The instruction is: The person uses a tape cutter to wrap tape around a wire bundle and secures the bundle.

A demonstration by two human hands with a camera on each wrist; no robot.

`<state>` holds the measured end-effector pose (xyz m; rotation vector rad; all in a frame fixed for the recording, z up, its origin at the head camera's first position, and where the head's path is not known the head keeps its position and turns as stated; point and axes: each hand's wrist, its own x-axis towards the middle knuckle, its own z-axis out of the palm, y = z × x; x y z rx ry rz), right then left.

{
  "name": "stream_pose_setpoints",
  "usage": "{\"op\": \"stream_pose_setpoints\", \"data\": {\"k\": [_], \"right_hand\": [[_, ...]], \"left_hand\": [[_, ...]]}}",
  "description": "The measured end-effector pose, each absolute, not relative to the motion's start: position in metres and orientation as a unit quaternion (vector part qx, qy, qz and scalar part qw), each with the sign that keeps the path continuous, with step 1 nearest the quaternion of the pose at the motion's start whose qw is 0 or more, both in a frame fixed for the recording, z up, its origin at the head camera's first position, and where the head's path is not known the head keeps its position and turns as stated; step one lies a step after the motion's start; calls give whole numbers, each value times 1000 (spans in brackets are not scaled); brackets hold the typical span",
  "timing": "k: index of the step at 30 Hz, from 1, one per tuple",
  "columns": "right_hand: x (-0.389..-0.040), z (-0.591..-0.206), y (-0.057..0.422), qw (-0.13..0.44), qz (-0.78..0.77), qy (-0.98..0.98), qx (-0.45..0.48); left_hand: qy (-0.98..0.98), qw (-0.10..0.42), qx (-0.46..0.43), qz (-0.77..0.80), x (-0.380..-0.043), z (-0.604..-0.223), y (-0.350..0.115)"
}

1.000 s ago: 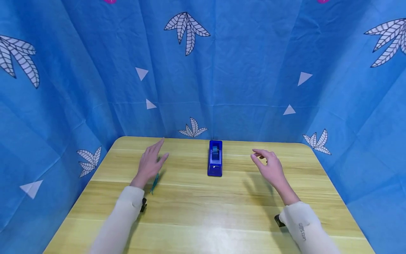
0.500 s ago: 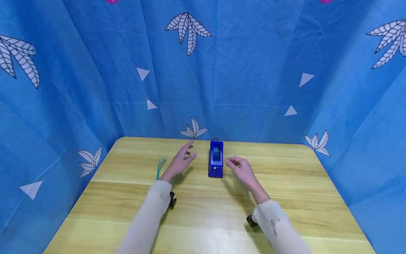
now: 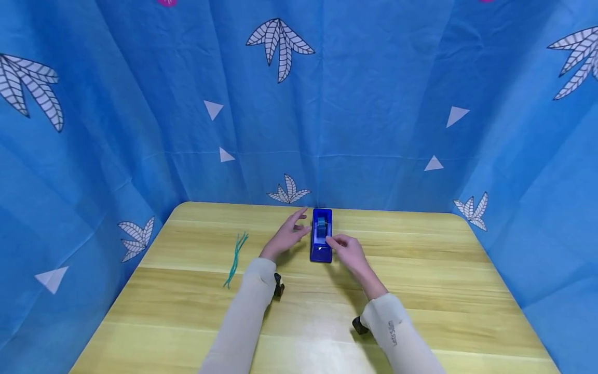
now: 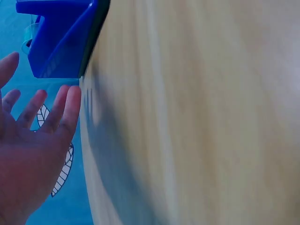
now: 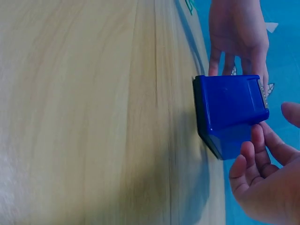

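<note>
A blue tape dispenser (image 3: 321, 254) with a roll of tape (image 3: 322, 226) in it stands near the table's back edge. At its left side is my left hand (image 3: 287, 236), fingers extended and thumb apart; in the left wrist view that hand (image 4: 35, 140) has its fingertips just short of the dispenser (image 4: 61, 47). My right hand (image 3: 349, 253) is at the dispenser's right side. In the right wrist view its fingers (image 5: 253, 161) bend loosely beside the dispenser's wall (image 5: 229, 103), and the thumb (image 5: 291, 114) is held apart. Nothing shows in either palm.
A thin bundle of green strings (image 3: 235, 259) lies on the wooden table (image 3: 187, 311), left of the left forearm. A blue patterned curtain (image 3: 374, 104) rises behind the table and along both sides. Each wrist wears a small black camera.
Both hands have moved inward, the left to the right and the right to the left, to the dispenser's two sides. The green strings have come into full view. The dispenser stays put.
</note>
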<state>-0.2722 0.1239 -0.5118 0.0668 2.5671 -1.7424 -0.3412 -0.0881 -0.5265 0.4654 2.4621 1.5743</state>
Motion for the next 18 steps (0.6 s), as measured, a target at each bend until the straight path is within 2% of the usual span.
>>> {"op": "stream_pose_setpoints", "data": {"k": [5,18], "right_hand": [[-273,-515,123,44,-573,818,29],[-275,-517,119,44,-588,807,39]], "left_hand": [[821,112,161,536,-343,-528,-81],[810,144,165,544,-343,-529,-71]]}}
